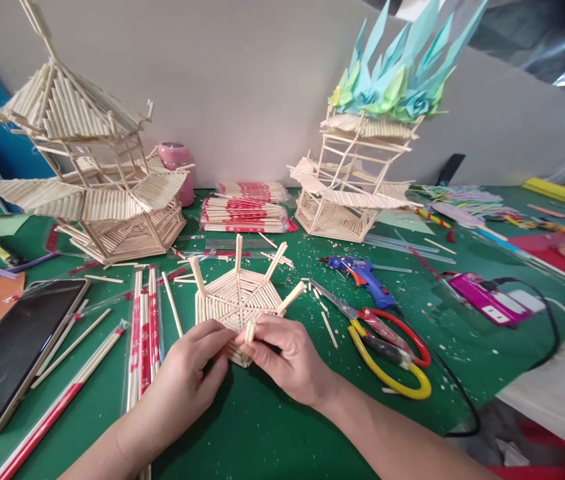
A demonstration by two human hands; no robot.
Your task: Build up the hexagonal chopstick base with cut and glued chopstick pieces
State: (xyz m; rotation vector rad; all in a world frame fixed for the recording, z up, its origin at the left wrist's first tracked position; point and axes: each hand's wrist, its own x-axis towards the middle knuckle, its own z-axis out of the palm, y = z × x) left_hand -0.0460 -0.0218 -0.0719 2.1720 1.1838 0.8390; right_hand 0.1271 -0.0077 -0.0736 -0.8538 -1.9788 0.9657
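Stick base (237,300): lies on the green table (282,427), just beyond the hands; poorly steadied, it could slide under a push.
Right hand (285,357): thumb and fingers pinched together on a short stick bundle (250,331); too hard a squeeze could splay its sticks.
Left hand (197,363): fingers curled, tips at the base's near edge; whether they grip it cannot be told.
Bundle's lower end: hidden by fingers; a poor seat there could leave it leaning.
Standing posts (239,253): four around the rim; a knuckle's knock might loosen the one nearest the right hand.
Scissors (385,350), glue gun (373,283): right of the base; a sweeping forearm could snag the handles or black cord (455,383).
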